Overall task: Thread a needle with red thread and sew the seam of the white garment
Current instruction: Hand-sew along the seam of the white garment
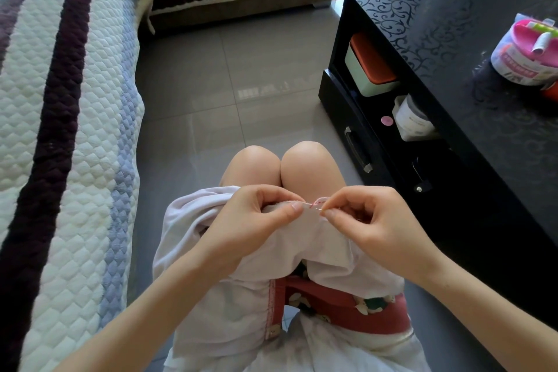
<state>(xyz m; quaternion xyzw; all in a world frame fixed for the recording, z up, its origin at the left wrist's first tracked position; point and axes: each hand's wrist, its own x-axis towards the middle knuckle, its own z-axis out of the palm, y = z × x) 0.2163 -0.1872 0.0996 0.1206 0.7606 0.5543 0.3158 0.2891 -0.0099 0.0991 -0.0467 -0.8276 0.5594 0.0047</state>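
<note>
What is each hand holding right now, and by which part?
Left hand pinches the white garment at its seam edge; right hand pinches the needle by the end nearer that hand.

Soft matt white garment [229, 296], quilted cloth sofa cover [69, 118], glossy grey floor tiles [229, 75], glossy black patterned table [471, 48].

Left hand [259, 211] and right hand [368, 214] work over the lap. Ahead of the 2 knees [282, 160], bare grey floor tiles [229, 78] form an open lane. Left limit: the quilted sofa cover [60, 130], just beside the left forearm [151, 296]. Right limit: the black table [483, 39], near the right forearm [471, 296]; a green box [367, 69] and a jar [412, 118] fill its open shelf.
</note>
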